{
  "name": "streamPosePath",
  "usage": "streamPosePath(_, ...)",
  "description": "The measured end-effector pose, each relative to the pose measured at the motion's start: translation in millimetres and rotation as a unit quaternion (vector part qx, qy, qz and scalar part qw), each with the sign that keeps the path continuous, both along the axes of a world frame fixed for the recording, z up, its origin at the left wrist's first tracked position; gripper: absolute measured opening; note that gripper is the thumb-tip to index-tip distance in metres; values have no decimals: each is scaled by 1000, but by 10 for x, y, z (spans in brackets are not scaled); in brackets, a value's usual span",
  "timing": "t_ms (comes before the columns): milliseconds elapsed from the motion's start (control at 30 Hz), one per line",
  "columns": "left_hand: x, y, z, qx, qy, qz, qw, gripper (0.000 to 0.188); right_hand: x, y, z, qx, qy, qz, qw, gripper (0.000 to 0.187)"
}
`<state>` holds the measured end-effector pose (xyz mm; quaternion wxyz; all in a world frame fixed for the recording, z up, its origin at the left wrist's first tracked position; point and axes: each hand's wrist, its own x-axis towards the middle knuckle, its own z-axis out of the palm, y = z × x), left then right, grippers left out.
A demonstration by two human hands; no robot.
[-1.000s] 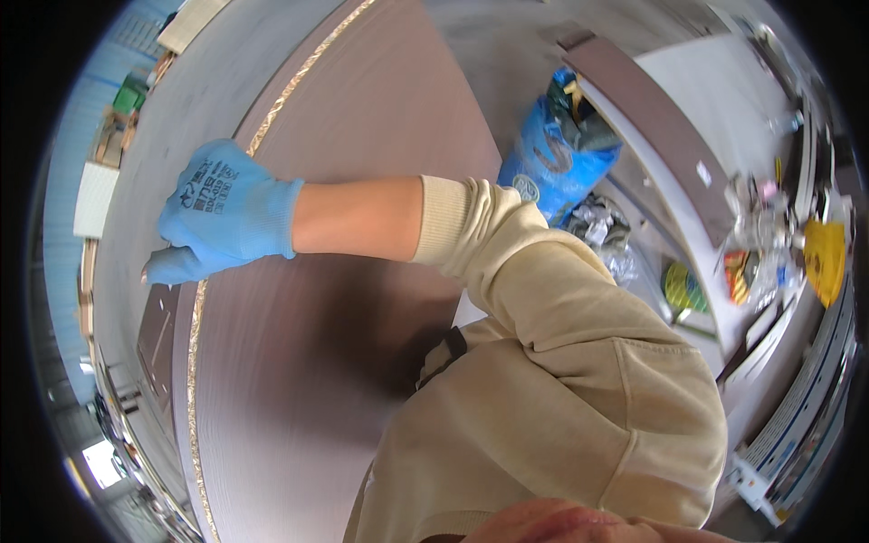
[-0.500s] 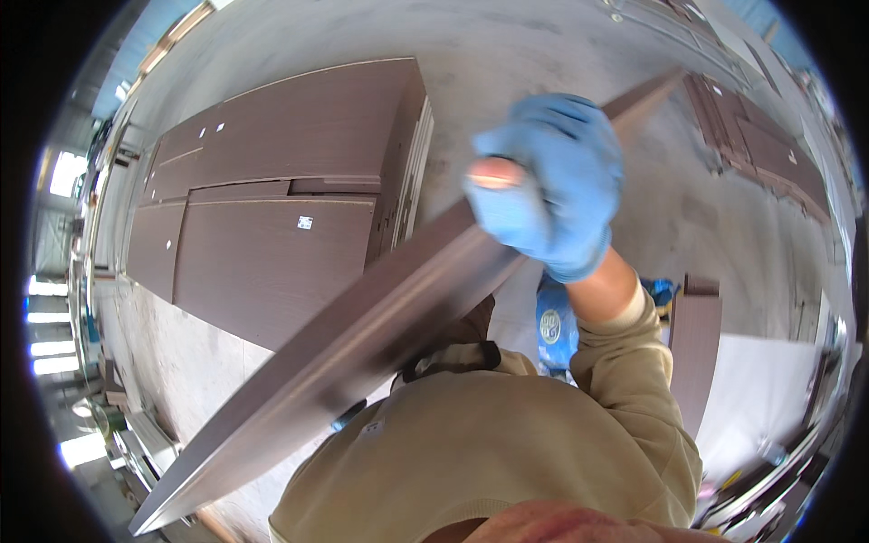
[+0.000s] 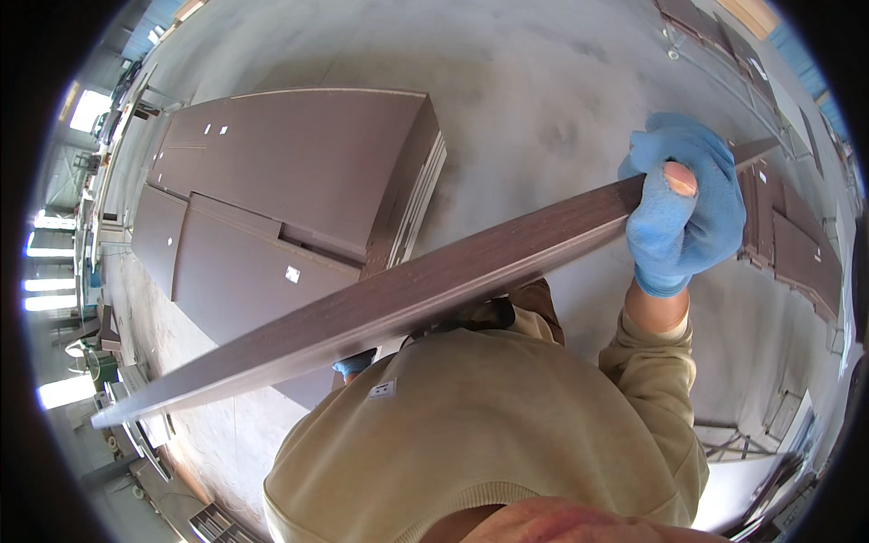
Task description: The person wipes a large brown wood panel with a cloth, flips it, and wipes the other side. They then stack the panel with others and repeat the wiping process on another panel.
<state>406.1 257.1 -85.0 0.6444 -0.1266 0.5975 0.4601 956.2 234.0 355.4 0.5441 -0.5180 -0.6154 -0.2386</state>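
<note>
A long dark brown wood-grain panel (image 3: pixel 407 290) crosses in front of my body on edge, from the lower left to the upper right. My right hand (image 3: pixel 683 208), in a light blue glove with the bare thumb tip poking out, is closed over the panel's upper edge near its far right end. Of my left hand (image 3: pixel 353 364) only a bit of blue glove shows below the panel, close to my left side. Its fingers are hidden behind the panel and my sweatshirt.
A large stack of brown panels (image 3: pixel 290 172) with small white labels stands ahead on the left. More brown panels (image 3: pixel 797 240) lie at the right, beyond my right hand. A metal rack (image 3: pixel 724 81) stands at the far right. Workbenches and machinery line the left wall.
My right hand has moved to the right with the panel, which now lies flatter across the view. The floor stacks have shifted in view as I turn.
</note>
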Motion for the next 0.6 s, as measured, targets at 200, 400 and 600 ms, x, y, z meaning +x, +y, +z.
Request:
streamPosePath(200, 1685, 853, -19, 20, -1, 60, 998, 115, 1760, 1222, -151, -31, 39, 18, 999, 19)
streamPosePath(400, 3205, 1612, 78, 19, -13, 130, 991, 114, 3234, 2747, 54, 40, 57, 78, 995, 23)
streamPosePath(600, 4315, 2592, -152, 20, -28, 187, 982, 114, 4063, 4130, -90, 24, 28, 143, 989, 33)
